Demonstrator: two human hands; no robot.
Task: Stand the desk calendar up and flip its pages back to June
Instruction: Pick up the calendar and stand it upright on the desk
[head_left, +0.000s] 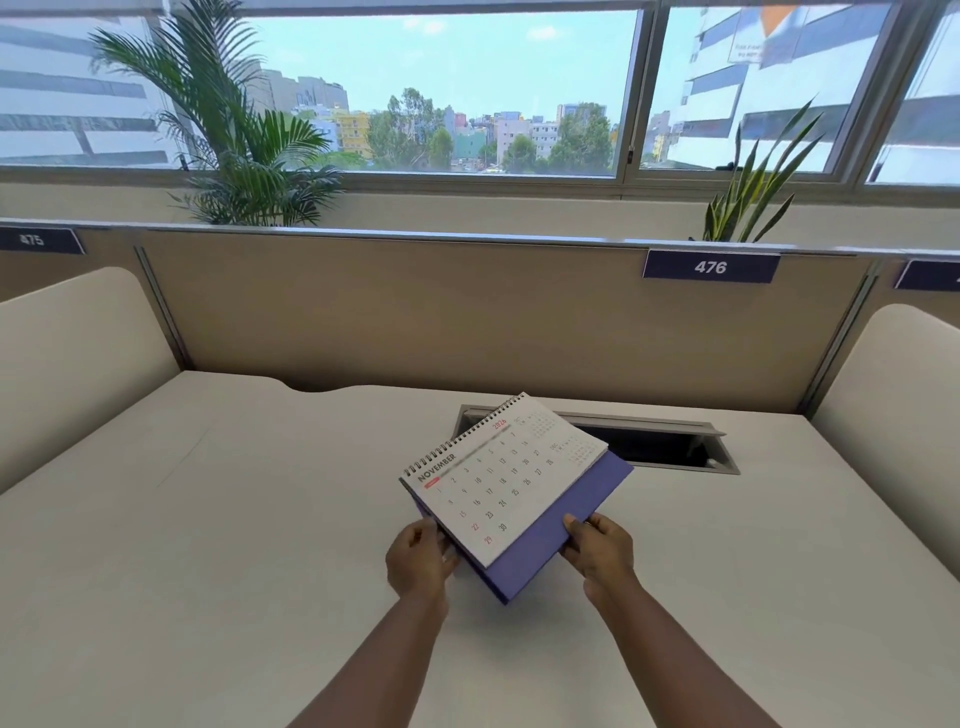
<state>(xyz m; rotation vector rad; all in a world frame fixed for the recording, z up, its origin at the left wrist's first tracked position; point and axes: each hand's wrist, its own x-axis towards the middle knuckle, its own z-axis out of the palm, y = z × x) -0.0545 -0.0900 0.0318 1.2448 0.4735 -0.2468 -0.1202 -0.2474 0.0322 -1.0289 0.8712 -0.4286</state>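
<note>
the desk calendar (511, 488) is held tilted above the white desk (208, 519), near its middle, with the spiral binding (457, 441) turned away to the upper left and the november page (498, 483) facing up. it has not yet been stood up, and a purple card base (566, 525) shows beneath the page along the lower right edge. the left hand (418, 558) is closed on the near left corner, its fingers hidden under the card; the right hand (597, 548) is closed on the near right edge of the purple base, thumb on top.

the calendar is judged to be light, with a stiff card base and thin, flexible pages that could crease or tear at the wire loops if pulled sideways. the base is best taken by its edges for standing up, and each page by its free lower edge, so it can be lifted over the binding. five pages are judged to lie between november and june.

just behind the calendar an open cable tray (670, 447) is sunk in the desk. further back a beige partition (415, 312) carries a label marked 476 (710, 267), with potted plants (244, 145) and windows (447, 83) beyond.
</note>
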